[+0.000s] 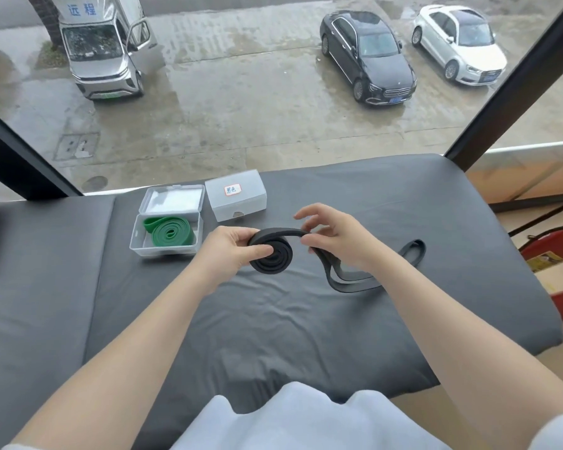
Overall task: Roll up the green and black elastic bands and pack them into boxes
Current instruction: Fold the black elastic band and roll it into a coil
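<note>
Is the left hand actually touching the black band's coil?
Touching. The head view shows the left hand pinching the rolled black band, thumb pressed on the coil's face.

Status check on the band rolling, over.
Left hand grips black band coil, right hand feeds its loose tail. Green band coiled in open box. Labelled box shut. Nothing in the way.

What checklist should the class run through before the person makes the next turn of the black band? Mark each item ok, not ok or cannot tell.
1. Left hand pinches the black band coil firmly: ok.
2. Right hand guides the strip onto the coil: ok.
3. Loose tail free of twists: cannot tell.
4. Green band already in its open box: ok.
5. Labelled box open for the black coil: not ok, lid shut.
</note>
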`<state>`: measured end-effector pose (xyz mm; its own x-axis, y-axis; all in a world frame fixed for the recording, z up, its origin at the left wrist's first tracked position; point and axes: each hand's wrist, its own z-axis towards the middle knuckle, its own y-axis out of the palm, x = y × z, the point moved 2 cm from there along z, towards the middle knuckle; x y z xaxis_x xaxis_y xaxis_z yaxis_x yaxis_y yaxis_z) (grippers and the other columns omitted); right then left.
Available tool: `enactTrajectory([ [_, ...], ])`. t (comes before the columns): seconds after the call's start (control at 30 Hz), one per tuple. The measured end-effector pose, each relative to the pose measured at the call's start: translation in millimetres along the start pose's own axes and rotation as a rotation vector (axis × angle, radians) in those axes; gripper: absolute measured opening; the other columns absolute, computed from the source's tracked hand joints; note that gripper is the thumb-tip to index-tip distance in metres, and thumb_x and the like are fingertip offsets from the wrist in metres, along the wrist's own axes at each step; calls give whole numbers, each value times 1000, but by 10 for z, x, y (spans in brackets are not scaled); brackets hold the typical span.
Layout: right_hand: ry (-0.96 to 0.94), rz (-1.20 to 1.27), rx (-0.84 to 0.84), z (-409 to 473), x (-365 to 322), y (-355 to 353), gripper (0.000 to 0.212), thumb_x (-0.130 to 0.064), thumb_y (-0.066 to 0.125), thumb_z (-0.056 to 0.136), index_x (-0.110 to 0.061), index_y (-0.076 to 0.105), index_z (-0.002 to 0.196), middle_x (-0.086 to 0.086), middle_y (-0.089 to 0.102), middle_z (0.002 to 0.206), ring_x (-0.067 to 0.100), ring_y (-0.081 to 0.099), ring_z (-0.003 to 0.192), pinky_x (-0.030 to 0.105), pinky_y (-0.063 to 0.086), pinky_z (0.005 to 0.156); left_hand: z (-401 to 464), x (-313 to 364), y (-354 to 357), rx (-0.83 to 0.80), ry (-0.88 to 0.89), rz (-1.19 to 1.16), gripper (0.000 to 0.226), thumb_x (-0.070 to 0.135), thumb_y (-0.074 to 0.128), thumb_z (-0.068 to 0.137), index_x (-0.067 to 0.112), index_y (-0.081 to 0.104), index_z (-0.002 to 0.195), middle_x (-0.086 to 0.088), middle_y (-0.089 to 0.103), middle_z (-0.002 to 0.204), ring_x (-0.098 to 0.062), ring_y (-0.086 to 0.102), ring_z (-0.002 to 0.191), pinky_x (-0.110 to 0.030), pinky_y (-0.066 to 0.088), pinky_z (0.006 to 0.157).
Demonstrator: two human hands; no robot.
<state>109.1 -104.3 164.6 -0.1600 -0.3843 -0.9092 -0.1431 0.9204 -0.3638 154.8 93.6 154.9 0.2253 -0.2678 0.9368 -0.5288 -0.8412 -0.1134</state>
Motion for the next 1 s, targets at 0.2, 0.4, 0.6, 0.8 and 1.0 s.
enactTrajectory([
  [0.2,67,126,246,-22,59,268,20,-17,62,87,-33,53,80,-9,63,92,20,64,80,36,49,83,14,-28,165,101,-42,-277,14,7,63,84,12,70,95,5,74,78,-6,68,73,-17,54,65],
  [0.4,110,267,190,-8,28,332,20,-17,64,86,-31,52,91,4,71,87,11,61,72,19,44,65,24,-95,319,213,-39,-440,11,10,61,86,16,69,92,7,73,76,-4,68,72,-15,52,62],
  [0.6,34,164,151,108,-73,125,25,-1,63,83,-25,58,86,11,68,75,14,58,66,25,47,69,89,-148,317,71,-112,-384,18,14,68,81,10,65,98,-4,72,92,-15,67,89,-28,53,83],
  [0.8,-22,-286,-104,205,-172,29,23,-9,70,78,-24,68,95,6,69,88,18,59,76,30,48,75,203,98,125,-183,-109,86,34,15,76,70,14,64,101,-9,72,100,-16,67,90,-28,53,86],
  [1.0,-22,-221,-6,222,-186,-30,30,-19,73,77,-29,59,100,-13,57,88,3,55,70,21,44,69,266,97,118,-169,-80,97,14,9,67,83,16,67,95,-6,73,94,-15,68,87,-28,53,84],
])
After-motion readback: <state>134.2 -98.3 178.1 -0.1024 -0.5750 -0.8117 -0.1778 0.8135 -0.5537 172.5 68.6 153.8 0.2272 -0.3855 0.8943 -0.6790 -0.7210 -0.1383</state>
